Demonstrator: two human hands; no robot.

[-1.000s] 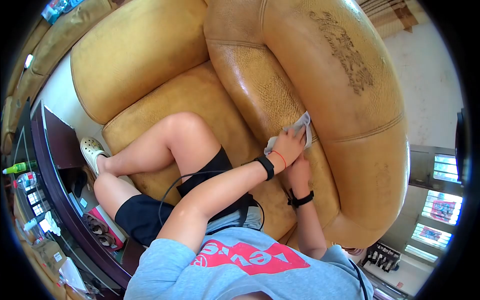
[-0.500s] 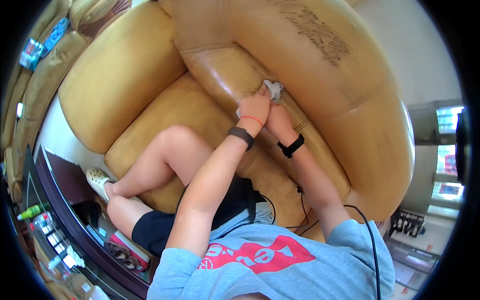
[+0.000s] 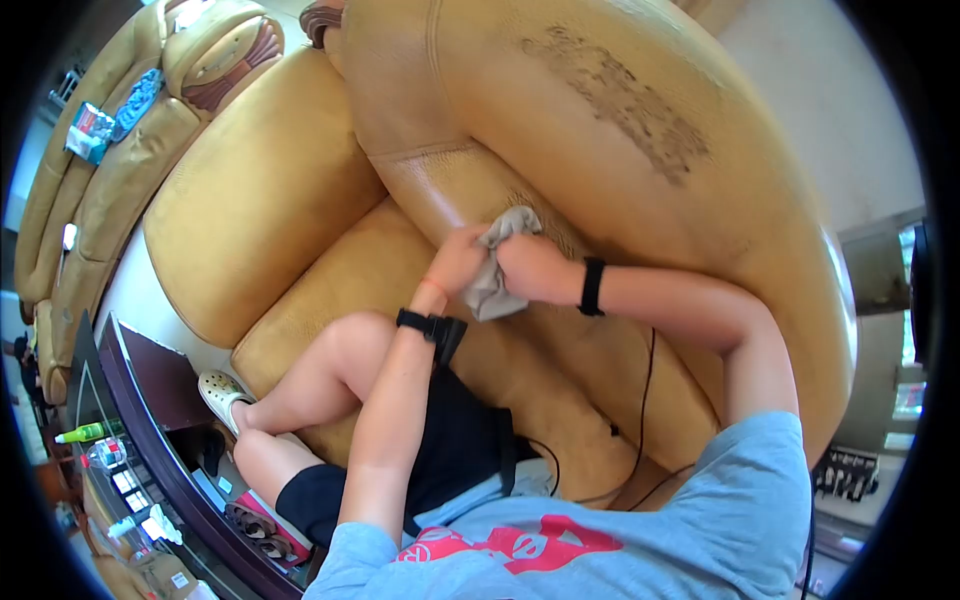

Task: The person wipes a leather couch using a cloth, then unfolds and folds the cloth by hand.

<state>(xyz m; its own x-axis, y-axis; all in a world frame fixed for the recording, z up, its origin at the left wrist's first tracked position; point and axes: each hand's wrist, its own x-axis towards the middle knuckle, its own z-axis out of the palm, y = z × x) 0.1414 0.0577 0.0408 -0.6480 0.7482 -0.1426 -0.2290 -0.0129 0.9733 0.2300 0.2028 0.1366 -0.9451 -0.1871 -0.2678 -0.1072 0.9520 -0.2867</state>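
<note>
A light grey cloth (image 3: 497,287) is bunched between both hands, just above the tan leather sofa (image 3: 300,190). My left hand (image 3: 458,262) grips its left side with curled fingers. From the right, my right hand (image 3: 540,268) is closed in a fist on the cloth, and part of the cloth sticks up past the knuckles. Behind the hands, the padded seam of the sofa shows wrinkled, worn leather. Dark worn patches (image 3: 640,110) mark the backrest farther up.
Black cables (image 3: 645,400) run across the sofa by my lap. At the left stands a dark glass-topped table (image 3: 110,370) with a green bottle (image 3: 88,432) on it. Shoes (image 3: 260,530) sit on its lower shelf. Another tan sofa (image 3: 110,210) is beyond.
Both hands have drawn back from the seam toward my body, lifting the cloth. More of the cloth now shows, and my right elbow has swung outward. The camera view has shifted slightly.
</note>
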